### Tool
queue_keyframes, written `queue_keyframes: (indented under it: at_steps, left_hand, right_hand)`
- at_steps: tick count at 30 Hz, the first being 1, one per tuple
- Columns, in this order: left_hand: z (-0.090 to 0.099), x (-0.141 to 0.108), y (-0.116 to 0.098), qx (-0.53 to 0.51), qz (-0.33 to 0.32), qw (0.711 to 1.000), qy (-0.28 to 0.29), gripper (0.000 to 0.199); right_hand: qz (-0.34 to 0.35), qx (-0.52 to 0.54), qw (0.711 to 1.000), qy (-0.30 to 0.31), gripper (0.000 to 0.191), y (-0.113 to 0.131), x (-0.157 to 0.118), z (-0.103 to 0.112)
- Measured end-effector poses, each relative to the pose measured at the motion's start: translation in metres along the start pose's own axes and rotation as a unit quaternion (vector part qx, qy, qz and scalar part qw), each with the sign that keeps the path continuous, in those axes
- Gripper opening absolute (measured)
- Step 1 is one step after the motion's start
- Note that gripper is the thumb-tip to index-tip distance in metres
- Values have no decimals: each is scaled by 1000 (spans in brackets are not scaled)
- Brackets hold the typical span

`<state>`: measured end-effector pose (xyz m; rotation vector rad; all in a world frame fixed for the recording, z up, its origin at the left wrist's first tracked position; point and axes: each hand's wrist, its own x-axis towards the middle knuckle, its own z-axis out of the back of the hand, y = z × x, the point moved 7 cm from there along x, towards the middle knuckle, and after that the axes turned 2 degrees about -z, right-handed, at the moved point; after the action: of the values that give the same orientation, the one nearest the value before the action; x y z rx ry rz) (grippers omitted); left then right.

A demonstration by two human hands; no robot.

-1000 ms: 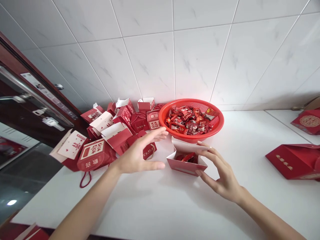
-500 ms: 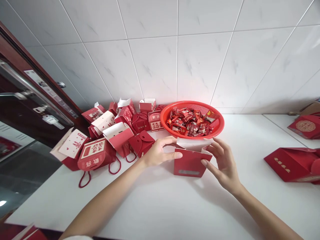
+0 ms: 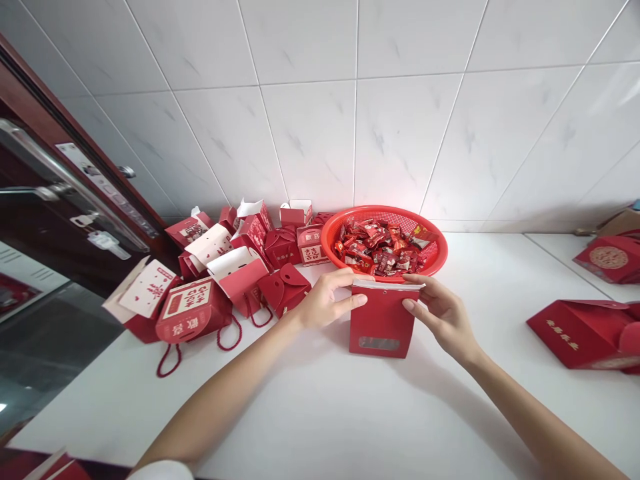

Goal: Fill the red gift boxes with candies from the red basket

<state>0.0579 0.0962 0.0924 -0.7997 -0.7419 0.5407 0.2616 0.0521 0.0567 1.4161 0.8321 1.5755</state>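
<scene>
A red paper box (image 3: 381, 320) stands upright on the white table (image 3: 320, 413), a small clear window low on its front and a white edge along its narrowed top. My left hand (image 3: 333, 299) pinches the box's upper left corner between thumb and fingers. At the upper right corner, my right hand (image 3: 440, 312) grips it, thumb on the front and fingers behind. Just behind the box is a red plastic basket (image 3: 439, 257) holding several wrapped candies (image 3: 383, 247). What the box holds is hard to make out through the window.
Several red and white boxes (image 3: 187, 307) crowd the table's left back, some with rope handles. More red boxes (image 3: 583, 333) lie at the right. A tiled wall (image 3: 400, 133) rises behind; a dark door (image 3: 45, 153) with keys (image 3: 107, 243) is at the left.
The box's top, open and spread before, is now pressed nearly flat between my hands. Its front faces me more squarely. Both hands have kept hold near the top corners.
</scene>
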Motion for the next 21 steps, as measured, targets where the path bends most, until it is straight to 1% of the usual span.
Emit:
queue_keyframes:
  at_steps: [6,10,14,18,21]
  left_hand:
    - [3,7,7,-6,-4,1000,-30,32]
    - [4,11,12,13,-2,999,-38,32]
    - [7,13,18,26,-12,998,-61,29]
    - [7,13,24,0,-17,996,-84,35]
    - [6,12,27,-19,1,997,-79,37]
  right_hand:
    - [-28,27,997,65,47,0,25,-8]
    - [-55,2,993,102,43,0,33,-11]
    - [-71,20,993,92,41,-4,32,-11]
    - [-39,25,997,69,33,-7,32,-10]
    - [-17,30,997,65,31,-8,31,-10]
